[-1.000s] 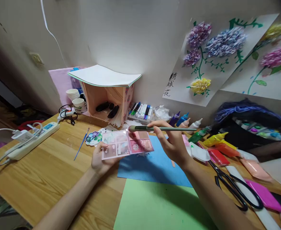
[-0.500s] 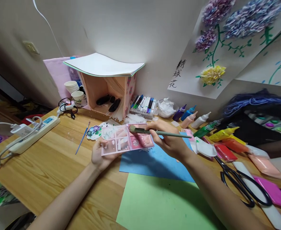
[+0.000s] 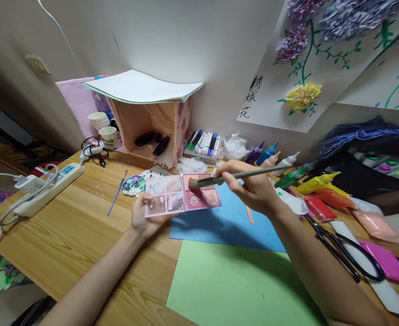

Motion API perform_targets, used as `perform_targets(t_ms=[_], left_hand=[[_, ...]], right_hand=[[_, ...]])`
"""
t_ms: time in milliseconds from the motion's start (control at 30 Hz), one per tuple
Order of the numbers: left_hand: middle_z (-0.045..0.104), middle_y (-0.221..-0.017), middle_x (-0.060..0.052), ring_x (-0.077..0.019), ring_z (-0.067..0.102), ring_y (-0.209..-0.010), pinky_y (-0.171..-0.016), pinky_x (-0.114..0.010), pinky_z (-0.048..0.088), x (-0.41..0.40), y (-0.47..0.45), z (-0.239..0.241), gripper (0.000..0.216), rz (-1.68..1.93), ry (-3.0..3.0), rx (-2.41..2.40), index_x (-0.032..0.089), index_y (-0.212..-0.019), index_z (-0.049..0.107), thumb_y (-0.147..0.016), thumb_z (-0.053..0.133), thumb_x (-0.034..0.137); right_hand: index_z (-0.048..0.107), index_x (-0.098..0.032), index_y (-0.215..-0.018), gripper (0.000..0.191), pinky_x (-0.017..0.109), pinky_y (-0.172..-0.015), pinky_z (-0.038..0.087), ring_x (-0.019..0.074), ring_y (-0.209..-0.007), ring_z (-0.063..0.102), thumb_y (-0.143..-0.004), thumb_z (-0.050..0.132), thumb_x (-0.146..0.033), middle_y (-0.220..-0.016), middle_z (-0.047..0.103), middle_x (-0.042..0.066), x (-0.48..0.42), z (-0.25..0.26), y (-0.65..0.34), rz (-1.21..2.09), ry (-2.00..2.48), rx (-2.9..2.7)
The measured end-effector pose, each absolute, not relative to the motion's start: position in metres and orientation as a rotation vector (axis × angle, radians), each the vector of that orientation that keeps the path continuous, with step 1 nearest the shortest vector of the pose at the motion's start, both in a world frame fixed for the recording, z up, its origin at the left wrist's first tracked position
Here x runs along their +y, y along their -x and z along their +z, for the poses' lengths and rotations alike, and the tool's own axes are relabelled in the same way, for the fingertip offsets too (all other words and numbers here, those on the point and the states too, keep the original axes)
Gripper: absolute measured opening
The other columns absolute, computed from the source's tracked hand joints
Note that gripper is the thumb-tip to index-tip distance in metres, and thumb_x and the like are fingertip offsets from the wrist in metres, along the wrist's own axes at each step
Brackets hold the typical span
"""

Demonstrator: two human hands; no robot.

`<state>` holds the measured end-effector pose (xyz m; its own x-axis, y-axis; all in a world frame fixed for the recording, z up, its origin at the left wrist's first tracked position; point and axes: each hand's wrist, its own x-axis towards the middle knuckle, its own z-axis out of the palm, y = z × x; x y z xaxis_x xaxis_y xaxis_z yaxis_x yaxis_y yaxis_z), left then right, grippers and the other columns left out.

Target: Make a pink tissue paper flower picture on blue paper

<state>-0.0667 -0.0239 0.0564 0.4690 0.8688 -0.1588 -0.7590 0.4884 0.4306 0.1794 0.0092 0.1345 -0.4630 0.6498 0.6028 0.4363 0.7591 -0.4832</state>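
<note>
My left hand [image 3: 145, 215] holds an open pink makeup palette [image 3: 202, 198] by its left side, thumb on top of the lid half. The lid has four clear panes, and the right half holds pink and reddish powder pans. My right hand [image 3: 250, 185] pinches a makeup brush [image 3: 233, 176] with a green handle. Its bristles touch an upper pan of the palette. Below the palette lie a blue sheet [image 3: 219, 228] and a light green sheet [image 3: 240, 280] on the wooden table.
At left are a power strip [image 3: 50, 190], a thin blue paintbrush [image 3: 117, 192] and a paint palette [image 3: 133, 185]. Behind stand a pink box [image 3: 182, 127], paper cups [image 3: 109, 136] and markers [image 3: 204, 144]. At right are paint bottles [image 3: 290, 176], clay packets [image 3: 318, 208] and black scissors [image 3: 342, 249].
The brush tip has moved slightly right and down over the pans, and its handle tilts up more at the right. My right hand has shifted a little up and right.
</note>
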Motion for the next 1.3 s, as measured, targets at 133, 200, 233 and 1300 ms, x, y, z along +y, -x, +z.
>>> perform_targets(t_ms=[133,200,233,1300], left_hand=[[0.051,-0.131,-0.013,-0.0342,0.047,-0.12,-0.097,-0.052,0.036,-0.025,0.067,0.056,0.072,1.021,-0.326,0.367,0.016,-0.138,0.033,-0.067,0.041,0.027],[0.052,-0.13,-0.014,-0.0344,0.047,-0.119,-0.097,-0.052,0.036,-0.026,0.066,0.056,0.072,1.017,-0.332,0.359,0.015,-0.139,0.032,-0.068,0.041,0.026],[0.052,-0.13,-0.014,-0.0346,0.047,-0.12,-0.097,-0.052,0.036,-0.026,0.066,0.055,0.072,1.01,-0.338,0.353,0.015,-0.139,0.031,-0.069,0.041,0.026],[0.054,-0.128,-0.014,-0.0345,0.051,-0.115,-0.096,-0.051,0.037,-0.028,0.065,0.056,0.072,0.984,-0.336,0.369,0.013,-0.139,0.031,-0.069,0.04,0.027]], right_hand=[[0.062,-0.017,-0.074,0.034,0.026,-0.054,0.048,0.0137,-0.057,0.061,-0.091,0.04,-0.038,-0.061,0.062,0.002,0.016,0.134,-0.182,0.62,0.919,-1.642],[0.064,-0.016,-0.074,0.038,0.026,-0.05,0.049,0.0152,-0.055,0.062,-0.088,0.043,-0.045,-0.056,0.062,0.003,0.022,0.132,-0.184,0.77,0.951,-1.467],[0.064,-0.016,-0.073,0.039,0.026,-0.049,0.049,0.016,-0.054,0.063,-0.087,0.045,-0.047,-0.053,0.061,0.003,0.025,0.13,-0.184,0.839,0.967,-1.405],[0.056,-0.019,-0.055,0.038,0.023,-0.049,0.04,0.0098,-0.046,0.053,-0.089,0.045,-0.031,-0.049,0.06,-0.001,0.005,0.133,-0.178,0.284,1.143,-1.932]])
